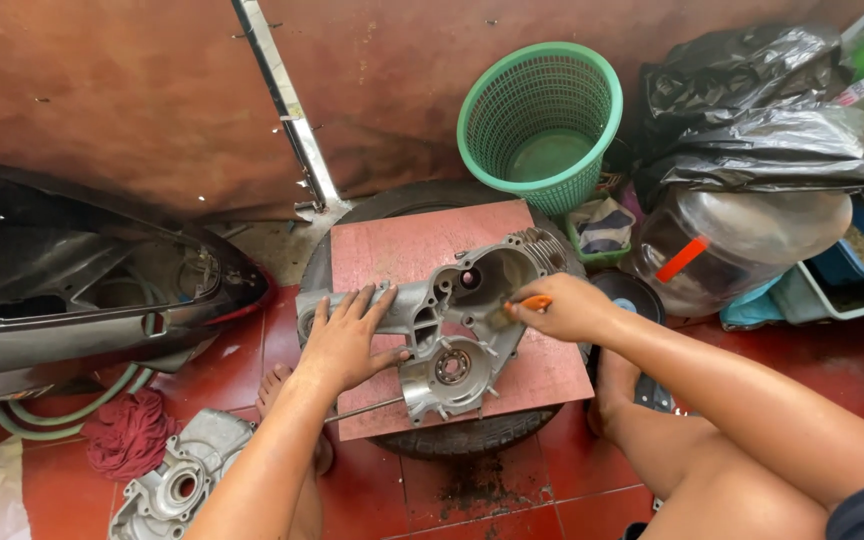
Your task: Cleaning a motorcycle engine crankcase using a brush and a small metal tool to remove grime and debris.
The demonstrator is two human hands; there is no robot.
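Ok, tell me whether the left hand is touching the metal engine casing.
Touching. The head view shows the left hand lying flat, fingers spread, on the grey engine casing.

Red tiled floor (852, 375); worn reddish-brown wall (132, 90); green basket (540, 125) against wall; daylight.

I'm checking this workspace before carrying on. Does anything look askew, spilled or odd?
The reddish square board bearing the grey metal engine casing lies on a black tyre, an improvised bench. Dark grime stains the red floor tiles below. The left hand steadies the casing; the right hand grips an orange-handled tool.
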